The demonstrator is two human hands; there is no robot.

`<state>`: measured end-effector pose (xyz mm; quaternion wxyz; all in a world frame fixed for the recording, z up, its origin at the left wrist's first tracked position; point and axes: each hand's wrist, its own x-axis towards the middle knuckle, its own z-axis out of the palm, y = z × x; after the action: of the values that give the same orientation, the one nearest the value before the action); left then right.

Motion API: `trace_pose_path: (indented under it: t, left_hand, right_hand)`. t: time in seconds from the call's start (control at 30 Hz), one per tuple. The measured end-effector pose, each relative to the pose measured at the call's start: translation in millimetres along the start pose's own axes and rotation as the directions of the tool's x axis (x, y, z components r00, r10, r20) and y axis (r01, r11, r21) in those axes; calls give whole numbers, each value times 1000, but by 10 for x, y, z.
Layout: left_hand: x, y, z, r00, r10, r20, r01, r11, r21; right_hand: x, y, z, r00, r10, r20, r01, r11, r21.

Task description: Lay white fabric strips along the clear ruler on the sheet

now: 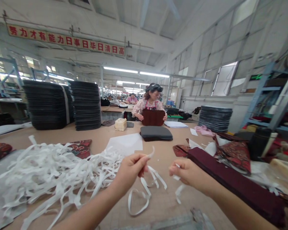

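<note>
My left hand [136, 163] is closed in a pinch on a white fabric strip [138, 214], whose short end sticks up past the fingertips while a loop hangs below. Across a small gap, my right hand [184, 171] is closed too, with a short piece of white strip [179, 194] showing between its fingers and dangling beneath. To the left of my left hand spreads a tangled heap of white strips [69, 169], partly over a patterned red cloth [80, 148]. Behind my hands lies a white sheet [126, 142] on the tan table [160, 148].
Tall stacks of dark pads [46, 105] stand at the back left, another stack [214, 117] at the back right. A low pile of grey pads [156, 133] lies ahead. Opposite, a person [148, 103] holds a dark brown pad. A folded maroon cloth [235, 185] runs along the right.
</note>
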<state>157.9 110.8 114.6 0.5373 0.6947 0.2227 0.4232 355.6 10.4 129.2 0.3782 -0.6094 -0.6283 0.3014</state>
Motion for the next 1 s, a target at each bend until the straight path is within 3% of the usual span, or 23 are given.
trace_pose_path:
  t: [0.13, 0.2, 0.27, 0.33, 0.43, 0.63, 0.7, 0.87, 1.0]
  left_hand:
    - [27, -22, -219, 987, -55, -151, 29, 985, -170]
    - [-32, -26, -166, 991, -84, -100, 59, 972, -228]
    - [-139, -1, -20, 994, -97, 49, 107, 961, -256]
    - [-253, 57, 154, 980, -77, 182, 121, 961, -248]
    - [-355, 155, 342, 964, 10, 266, 43, 980, -194]
    - [-381, 135, 383, 927, 189, 323, -163, 981, -106]
    - [-392, 96, 374, 930, 159, 332, -135, 986, -93]
    - [-399, 61, 353, 956, 21, 294, 18, 992, -128]
    - [-394, 45, 352, 960, -22, 279, 70, 985, -160]
  right_hand:
    - [-59, 124, -95, 997, 75, -12, -68, 951, 300]
    - [-71, 127, -65, 997, 57, -42, -32, 892, 452]
    - [-74, 87, 14, 997, 25, -74, 19, 841, 541]
    - [-76, 24, 113, 995, -1, -95, 50, 855, 516]
    - [-99, -61, 241, 996, 7, -90, 25, 935, 355]
    - [-186, -101, 348, 997, 2, 75, -17, 980, 196]
    - [-213, -103, 351, 994, 20, 108, -41, 980, 197]
    - [-253, -118, 314, 998, 19, 59, -35, 959, 280]
    - [-263, -101, 331, 992, 104, 67, -119, 950, 289]
